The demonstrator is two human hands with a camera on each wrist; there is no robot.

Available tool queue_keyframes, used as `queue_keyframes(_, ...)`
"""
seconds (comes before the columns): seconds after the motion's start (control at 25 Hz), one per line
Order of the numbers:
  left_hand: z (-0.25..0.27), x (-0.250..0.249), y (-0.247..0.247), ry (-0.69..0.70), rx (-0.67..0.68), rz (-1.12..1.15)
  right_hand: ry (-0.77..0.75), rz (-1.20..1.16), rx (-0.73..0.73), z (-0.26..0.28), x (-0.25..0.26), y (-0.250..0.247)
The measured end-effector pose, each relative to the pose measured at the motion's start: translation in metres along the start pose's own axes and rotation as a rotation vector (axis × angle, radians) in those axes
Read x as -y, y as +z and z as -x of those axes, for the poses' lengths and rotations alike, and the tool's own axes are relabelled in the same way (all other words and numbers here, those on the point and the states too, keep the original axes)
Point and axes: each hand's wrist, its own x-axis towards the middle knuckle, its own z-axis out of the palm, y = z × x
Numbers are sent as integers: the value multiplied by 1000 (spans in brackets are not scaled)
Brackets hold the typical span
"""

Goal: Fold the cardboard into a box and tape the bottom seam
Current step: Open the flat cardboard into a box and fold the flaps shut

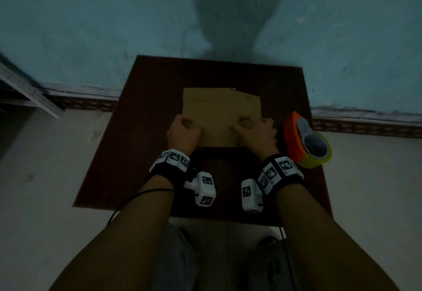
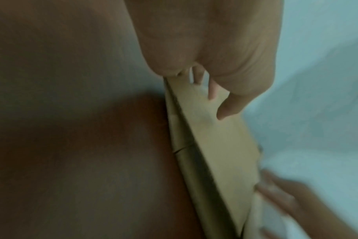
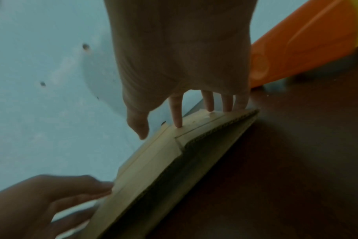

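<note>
A flattened brown cardboard [image 1: 219, 110] lies in the middle of a small dark red-brown table [image 1: 141, 135]. My left hand [image 1: 182, 130] pinches its near left edge, with the thumb on one side and the fingers [image 2: 227, 110] on the top face of the cardboard [image 2: 221, 145]. My right hand [image 1: 253, 130] is at the near right corner. Its fingertips [image 3: 178, 122] touch the top face of the cardboard [image 3: 153, 161] and its thumb hangs clear. The cardboard's near edge looks slightly raised off the table. An orange tape dispenser [image 1: 303, 140] holding yellow-green tape stands to the right of my right hand.
The table stands against a pale blue wall [image 1: 91, 28] over a light floor [image 1: 45, 188]. A grey metal rack [image 1: 27, 89] stands at the far left. The tape dispenser [image 3: 307, 40] is close behind my right hand. Bare table shows left of the cardboard and in front of it.
</note>
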Motion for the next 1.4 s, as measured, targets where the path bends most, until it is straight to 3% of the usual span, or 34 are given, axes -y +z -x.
queue_keyframes(0.24,46,-2,-46,160,-9,210,-109,-233,-36,57,16,-18)
queue_keyframes(0.44,69,-25,-52,236,46,357,-156,-455,-58,75,40,-40)
queue_keyframes(0.72,53,-25,-33,146,83,719,-86,-649,-79,50,31,-41)
queue_keyframes(0.92,26,-2,-26,146,30,625,-52,-780,-46,20,26,-21)
queue_keyframes(1.2,-3,-23,-14,241,2,573,-143,-804,-135,8,40,-7)
queue_keyframes(1.4,3,-28,-20,194,27,566,-156,-911,-109,12,38,-9)
